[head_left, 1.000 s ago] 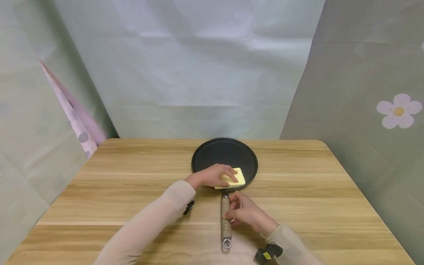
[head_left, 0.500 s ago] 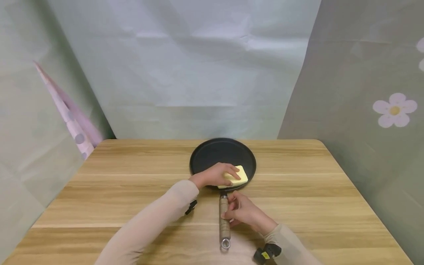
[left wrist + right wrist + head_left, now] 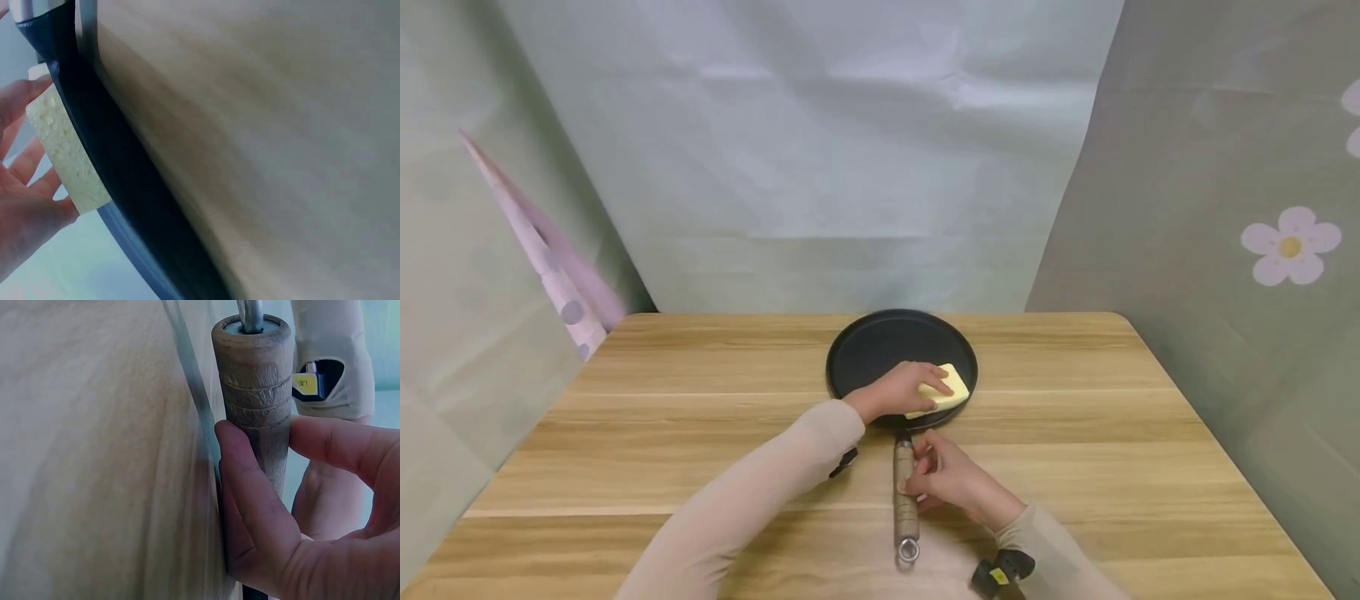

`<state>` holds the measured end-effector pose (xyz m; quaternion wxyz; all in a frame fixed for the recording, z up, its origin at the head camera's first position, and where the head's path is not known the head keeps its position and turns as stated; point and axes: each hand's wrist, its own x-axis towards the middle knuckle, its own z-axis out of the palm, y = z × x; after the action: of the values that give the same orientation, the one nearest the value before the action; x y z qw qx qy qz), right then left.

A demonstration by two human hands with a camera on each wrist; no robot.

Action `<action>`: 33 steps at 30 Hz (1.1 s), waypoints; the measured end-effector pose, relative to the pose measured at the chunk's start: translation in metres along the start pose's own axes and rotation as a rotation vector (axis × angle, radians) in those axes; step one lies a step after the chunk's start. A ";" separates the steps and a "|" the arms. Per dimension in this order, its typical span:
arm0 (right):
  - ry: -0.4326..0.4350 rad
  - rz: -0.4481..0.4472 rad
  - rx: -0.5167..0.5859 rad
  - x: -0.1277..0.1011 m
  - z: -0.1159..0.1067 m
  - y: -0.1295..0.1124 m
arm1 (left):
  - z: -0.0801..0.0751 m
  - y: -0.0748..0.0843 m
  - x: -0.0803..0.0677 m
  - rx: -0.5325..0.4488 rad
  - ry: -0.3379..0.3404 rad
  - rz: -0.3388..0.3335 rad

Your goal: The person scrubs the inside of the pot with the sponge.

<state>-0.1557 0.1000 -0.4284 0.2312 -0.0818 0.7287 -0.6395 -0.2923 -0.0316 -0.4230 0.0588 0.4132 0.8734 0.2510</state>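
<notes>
A black round pan lies on the wooden table, its wooden handle pointing toward me. My left hand grips a yellow sponge on the pan's near right part; the left wrist view shows the sponge held between thumb and fingers against the pan's dark rim. My right hand holds the handle from the right side; in the right wrist view the thumb and fingers wrap the handle.
Pale green cloth walls stand at the back and both sides of the table. A pink dotted cloth hangs at the left, and a flower print marks the right wall. Bare tabletop lies left and right of the pan.
My left hand has slid the sponge to the right and a little farther back across the pan. The right hand has kept its hold on the handle.
</notes>
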 end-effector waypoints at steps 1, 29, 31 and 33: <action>0.000 0.000 -0.001 0.000 0.000 0.000 | 0.001 0.000 0.002 0.009 0.008 0.003; -0.009 -0.021 -0.042 0.000 0.000 0.000 | -0.003 0.012 0.047 0.142 0.007 -0.183; -0.009 -0.018 -0.043 0.000 0.000 0.000 | -0.003 0.011 0.049 0.136 0.014 -0.183; -0.008 -0.014 -0.044 0.000 0.000 0.000 | -0.004 0.011 0.051 0.136 0.021 -0.187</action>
<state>-0.1554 0.1002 -0.4285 0.2280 -0.0946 0.7409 -0.6246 -0.3186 0.0109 -0.4092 0.0445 0.3302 0.9237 0.1890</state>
